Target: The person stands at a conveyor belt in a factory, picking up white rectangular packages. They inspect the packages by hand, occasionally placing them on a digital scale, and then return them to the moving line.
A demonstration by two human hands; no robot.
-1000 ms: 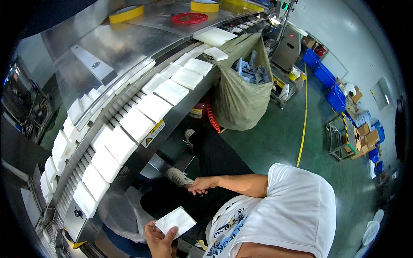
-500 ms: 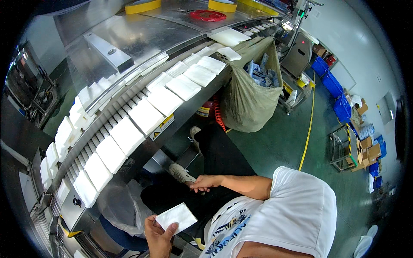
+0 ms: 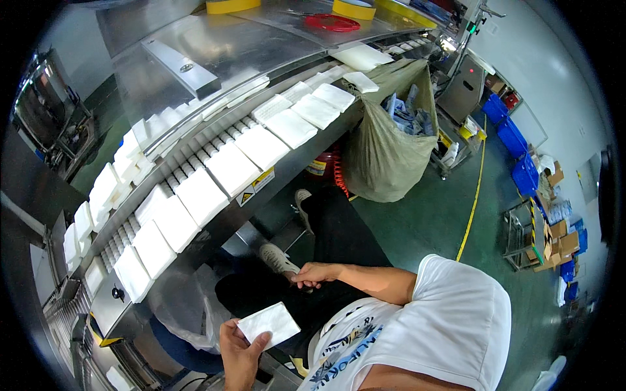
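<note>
My left hand (image 3: 242,352) grips a flat white folded pad (image 3: 269,325) at its lower left edge, thumb on top, over my lap beside the conveyor. My right hand (image 3: 314,275) is closed with curled fingers by my ankle, next to a light shoe (image 3: 278,259). What those fingers hold, if anything, is hidden. Ahead and left, a row of similar white pads (image 3: 202,195) lies along the near edge of the roller conveyor (image 3: 189,166). Other pads (image 3: 153,203) rest on the rollers, and more (image 3: 107,186) stand along the far side.
A green sack (image 3: 385,159) with blue and white scraps stands by the conveyor. A clear plastic bag (image 3: 189,306) hangs below the near edge. Yellow tape rolls (image 3: 354,9) and a red coil (image 3: 332,23) lie on the metal top. Blue crates (image 3: 512,137) and a cart (image 3: 525,234) line the right.
The whole scene has shifted slightly right in the picture. A white pad now lies on rollers behind the near row, where bare rollers showed before. Both hands keep nearly the same pose.
</note>
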